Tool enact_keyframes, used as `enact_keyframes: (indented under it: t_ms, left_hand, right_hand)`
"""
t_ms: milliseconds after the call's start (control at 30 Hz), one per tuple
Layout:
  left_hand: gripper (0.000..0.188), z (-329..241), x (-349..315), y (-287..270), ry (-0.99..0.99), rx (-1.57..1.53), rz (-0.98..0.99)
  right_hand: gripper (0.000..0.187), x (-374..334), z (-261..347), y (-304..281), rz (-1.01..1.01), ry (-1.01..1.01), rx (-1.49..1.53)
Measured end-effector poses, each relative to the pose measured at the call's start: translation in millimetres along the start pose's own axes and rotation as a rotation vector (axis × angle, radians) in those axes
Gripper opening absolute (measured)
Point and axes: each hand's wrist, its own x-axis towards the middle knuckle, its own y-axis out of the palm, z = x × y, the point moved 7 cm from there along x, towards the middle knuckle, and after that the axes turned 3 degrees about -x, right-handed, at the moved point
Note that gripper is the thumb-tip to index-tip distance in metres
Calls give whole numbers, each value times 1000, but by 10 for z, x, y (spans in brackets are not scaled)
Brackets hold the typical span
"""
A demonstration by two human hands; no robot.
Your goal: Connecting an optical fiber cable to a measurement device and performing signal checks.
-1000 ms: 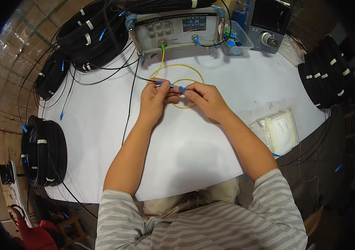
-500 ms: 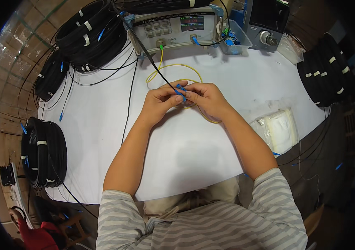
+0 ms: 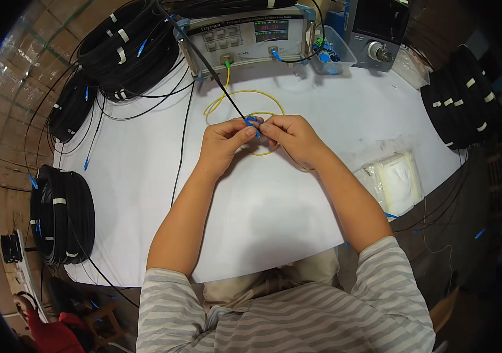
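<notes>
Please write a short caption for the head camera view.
Both hands, left hand and right hand, pinch a blue connector on a black cable above a white table.

A white-topped table (image 3: 145, 176) carries everything, and the two hands (image 3: 263, 138) are held just above its middle. Beyond the hands a grey test instrument (image 3: 245, 35) is set at the far edge, with a yellow cable loop (image 3: 236, 97) laid between. Black cable coils (image 3: 127, 50) are stacked far left of the hands, and clear plastic bags (image 3: 395, 179) are laid to their right.
</notes>
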Motion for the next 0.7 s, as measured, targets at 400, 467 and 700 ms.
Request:
enact_keyframes:
  t_ms: [400,467,700]
  left_hand:
    - [22,98,62,-273,26,-295,-196]
    - [22,35,67,-512,67,-409,-345]
    - [10,-2,40,-6,46,130,51]
  right_hand:
    - [24,1,115,-25,-64,-84,-273]
    - [24,-62,37,-91,-43,-5,-223]
    - [26,-30,220,-198,-182,-241,-324]
